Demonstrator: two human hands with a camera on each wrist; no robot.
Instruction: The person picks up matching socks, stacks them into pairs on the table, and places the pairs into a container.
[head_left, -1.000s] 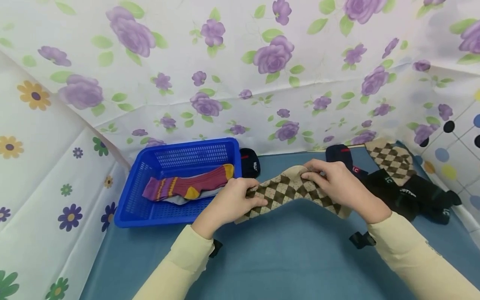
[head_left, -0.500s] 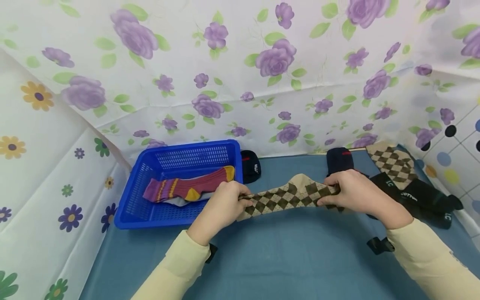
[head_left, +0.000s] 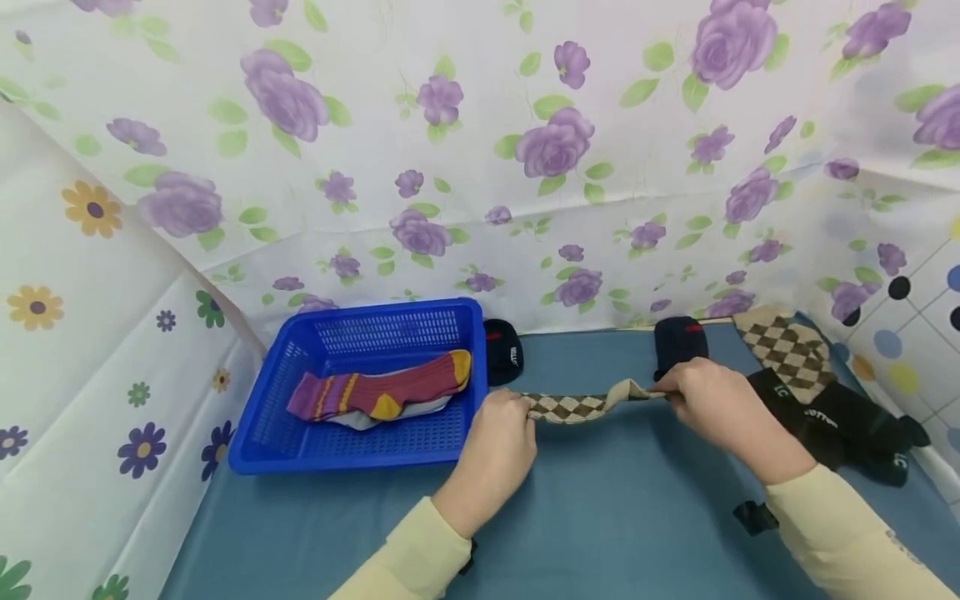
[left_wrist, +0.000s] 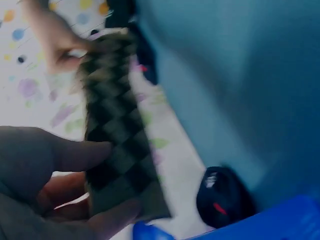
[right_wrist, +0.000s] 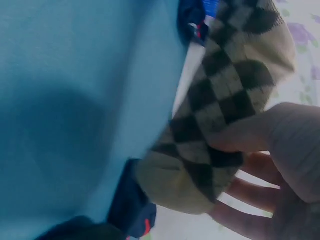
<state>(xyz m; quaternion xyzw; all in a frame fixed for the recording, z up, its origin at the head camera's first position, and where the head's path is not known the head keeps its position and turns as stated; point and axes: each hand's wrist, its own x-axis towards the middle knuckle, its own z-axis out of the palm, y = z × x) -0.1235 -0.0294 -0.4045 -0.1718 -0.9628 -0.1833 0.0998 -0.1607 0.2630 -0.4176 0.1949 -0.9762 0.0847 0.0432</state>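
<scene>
White cloth printed with purple roses [head_left: 555, 146] hung behind the blue-grey bench [head_left: 600, 533], its foot meeting the bench's back edge. Facing it, a person in pale sleeves reached both forearms forward from the front edge. Their left hand [head_left: 498, 437] stood just beside the basket's right end, knuckles up, thumb and fingers pinching one end of a checkered sock [head_left: 566, 407]. Their right hand [head_left: 723, 408], angled inward from the right, pinched the beige toe end, thumb on one face and fingers behind. Between them the sock hung above the middle of the bench, its beige heel folded upward.

Half a second earlier it had shown me its broad side; now it looked like a narrow strip from above, and the left hand had shifted rightward, nearer the other.

At the back-left corner sat a blue basket [head_left: 352, 464], where a maroon-and-yellow sock [head_left: 337, 393] lay across a grey one [head_left: 423, 407], as before. Against the basket's right end was a black sock [head_left: 502, 354]. Toward the back-right corner lay another checkered sock [head_left: 791, 350] and a heap of black socks [head_left: 855, 429].
</scene>
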